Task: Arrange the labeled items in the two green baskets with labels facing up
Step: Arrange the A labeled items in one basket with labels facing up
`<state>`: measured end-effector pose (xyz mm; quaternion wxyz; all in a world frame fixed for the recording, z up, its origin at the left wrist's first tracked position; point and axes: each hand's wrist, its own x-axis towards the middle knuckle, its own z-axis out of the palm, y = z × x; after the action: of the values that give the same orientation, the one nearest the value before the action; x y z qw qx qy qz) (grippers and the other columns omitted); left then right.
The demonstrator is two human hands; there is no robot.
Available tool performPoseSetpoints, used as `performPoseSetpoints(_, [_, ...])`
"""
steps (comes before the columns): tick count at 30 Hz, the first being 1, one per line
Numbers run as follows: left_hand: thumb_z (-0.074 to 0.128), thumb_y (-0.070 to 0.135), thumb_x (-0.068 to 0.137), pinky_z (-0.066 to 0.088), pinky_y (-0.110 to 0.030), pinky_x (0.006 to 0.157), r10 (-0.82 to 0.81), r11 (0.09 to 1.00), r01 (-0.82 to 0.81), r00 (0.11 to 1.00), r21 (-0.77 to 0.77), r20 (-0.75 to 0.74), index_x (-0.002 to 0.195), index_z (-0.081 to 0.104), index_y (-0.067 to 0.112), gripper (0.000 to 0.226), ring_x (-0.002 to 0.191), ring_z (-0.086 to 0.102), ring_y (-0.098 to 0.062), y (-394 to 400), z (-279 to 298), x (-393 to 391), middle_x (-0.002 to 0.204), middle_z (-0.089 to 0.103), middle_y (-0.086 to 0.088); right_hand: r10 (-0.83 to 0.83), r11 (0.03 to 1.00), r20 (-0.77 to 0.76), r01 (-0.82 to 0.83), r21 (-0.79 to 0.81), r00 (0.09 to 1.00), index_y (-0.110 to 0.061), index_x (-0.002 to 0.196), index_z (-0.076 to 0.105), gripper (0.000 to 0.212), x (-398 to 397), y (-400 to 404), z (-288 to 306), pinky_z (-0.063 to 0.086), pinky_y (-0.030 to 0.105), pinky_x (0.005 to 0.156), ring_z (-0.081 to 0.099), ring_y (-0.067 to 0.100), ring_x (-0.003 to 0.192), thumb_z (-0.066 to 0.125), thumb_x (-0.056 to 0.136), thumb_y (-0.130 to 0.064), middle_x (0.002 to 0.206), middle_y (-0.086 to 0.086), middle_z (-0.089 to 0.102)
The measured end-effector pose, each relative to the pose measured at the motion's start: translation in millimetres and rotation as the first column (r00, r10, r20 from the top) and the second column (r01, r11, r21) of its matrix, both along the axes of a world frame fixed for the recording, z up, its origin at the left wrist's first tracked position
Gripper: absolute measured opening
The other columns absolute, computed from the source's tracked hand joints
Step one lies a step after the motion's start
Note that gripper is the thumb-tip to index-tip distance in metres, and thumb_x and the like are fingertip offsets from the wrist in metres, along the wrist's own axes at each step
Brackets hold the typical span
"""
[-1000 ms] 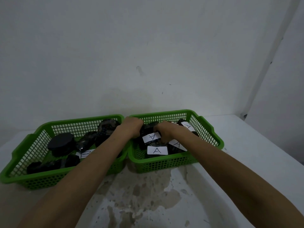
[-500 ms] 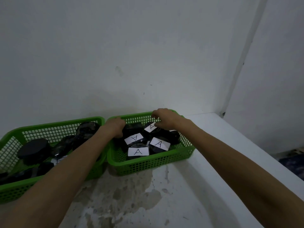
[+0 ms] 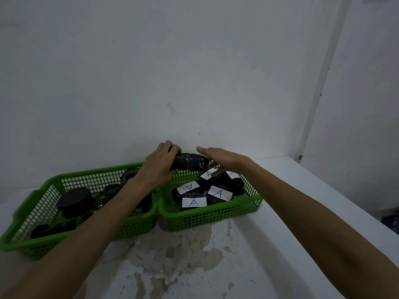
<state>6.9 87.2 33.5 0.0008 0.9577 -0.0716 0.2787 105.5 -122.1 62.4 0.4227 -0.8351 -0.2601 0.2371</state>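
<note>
Two green baskets stand side by side on a white table. The right basket (image 3: pixel 216 214) holds several black wrapped items with white "A" labels (image 3: pixel 193 202) facing up. The left basket (image 3: pixel 43 184) holds several dark items, among them a black round one (image 3: pixel 73 199); my left forearm covers part of them. My left hand (image 3: pixel 158 167) grips one end of a black wrapped item (image 3: pixel 190 164), held in the air above the far edge of the right basket; no label shows on it. My right hand (image 3: pixel 220 159) is flat, fingers extended, touching the item's other end.
A white wall rises right behind the baskets, with a corner and a vertical strip (image 3: pixel 319 83) at the right. The table (image 3: pixel 302 201) runs on to the right of the baskets. A worn, stained patch (image 3: pixel 177 251) lies in front of them.
My left hand has lifted a black wrapped item up out of the baskets. My right hand has left the labelled items and opened flat against that item.
</note>
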Motion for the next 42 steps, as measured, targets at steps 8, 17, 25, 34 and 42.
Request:
performPoseSetpoints(8, [0.083, 0.015, 0.066, 0.05, -0.033, 0.062, -0.008, 0.997, 0.012, 0.999, -0.077, 0.053, 0.121, 0.048, 0.013, 0.065, 0.103, 0.051, -0.026, 6, -3, -19, 0.118, 0.048, -0.008, 0.058, 0.98, 0.047, -0.066, 0.19, 0.997, -0.011, 0.116, 0.068, 0.043, -15, 2, 3, 0.061, 0.038, 0.085, 0.071, 0.027, 0.099, 0.081, 0.081, -0.032, 0.115, 0.01, 0.067])
performPoseSetpoints(17, [0.084, 0.034, 0.071, 0.05, -0.039, 0.087, -0.067, 0.943, 0.018, 0.988, -0.331, -0.139, 0.13, 0.053, 0.019, 0.069, 0.106, 0.057, -0.022, 16, 1, -27, 0.12, 0.059, -0.002, 0.093, 0.975, 0.193, -0.129, 0.182, 0.977, -0.014, 0.128, 0.057, 0.053, -27, -4, 6, 0.055, 0.016, 0.066, 0.063, 0.013, 0.092, 0.079, 0.081, -0.003, 0.116, 0.005, 0.058])
performPoseSetpoints(25, [0.083, 0.032, 0.072, 0.05, -0.039, 0.083, -0.011, 0.959, -0.015, 0.996, -0.283, -0.091, 0.131, 0.051, 0.017, 0.069, 0.111, 0.054, -0.024, 23, -2, -25, 0.123, 0.057, -0.003, 0.171, 0.981, 0.601, -0.077, -0.179, 0.781, -0.016, 0.13, 0.057, 0.057, -12, 14, 2, 0.043, 0.029, 0.084, 0.048, 0.02, 0.108, 0.08, 0.079, -0.025, 0.12, 0.007, 0.052])
performPoseSetpoints(34, [0.069, 0.036, 0.085, 0.048, -0.041, 0.099, 0.049, 0.969, -0.077, 0.991, -0.234, -0.124, 0.146, 0.04, 0.019, 0.07, 0.128, 0.048, -0.023, 52, -24, -27, 0.144, 0.048, -0.003, 0.401, 0.829, 0.652, 0.046, -0.557, 0.644, -0.01, 0.125, 0.059, 0.054, 33, 69, -27, 0.049, 0.044, 0.09, 0.048, 0.031, 0.112, 0.078, 0.08, -0.034, 0.12, 0.013, 0.051])
performPoseSetpoints(42, [0.061, 0.039, 0.092, 0.046, -0.04, 0.1, 0.032, 0.983, -0.067, 0.979, -0.17, -0.2, 0.136, 0.053, 0.017, 0.05, 0.122, 0.051, -0.021, 59, -36, -20, 0.135, 0.054, -0.002, 0.412, 0.799, 0.578, 0.026, -0.601, 0.704, -0.01, 0.121, 0.057, 0.05, 56, 86, -65, 0.047, 0.038, 0.084, 0.056, 0.033, 0.107, 0.077, 0.082, -0.033, 0.119, 0.013, 0.055])
